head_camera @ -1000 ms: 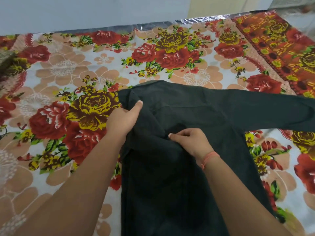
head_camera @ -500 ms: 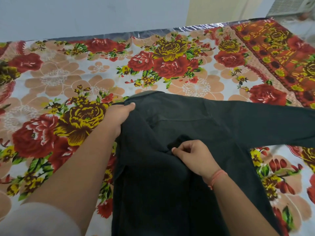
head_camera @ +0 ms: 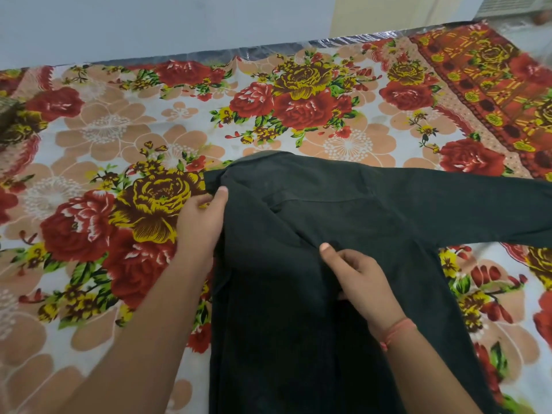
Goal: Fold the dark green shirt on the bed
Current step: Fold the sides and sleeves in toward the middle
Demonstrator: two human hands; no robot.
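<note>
The dark green shirt (head_camera: 352, 222) lies on the flowered bedsheet (head_camera: 119, 150), its body running toward me and one long sleeve stretched out to the right edge of the view. The left side is folded inward over the body. My left hand (head_camera: 200, 225) grips the folded left shoulder edge, thumb on top of the cloth. My right hand (head_camera: 355, 273), with a red thread at the wrist, pinches a ridge of fabric in the middle of the chest.
The bed's far edge (head_camera: 268, 49) meets a pale wall. A red and yellow patterned border (head_camera: 484, 85) of the sheet runs along the right. A dark object (head_camera: 6, 112) shows at the far left edge.
Both hands have kept their hold on the shirt. My left hand slid slightly down the folded shoulder edge, and my right hand stayed on the chest fold while the view shifted.
</note>
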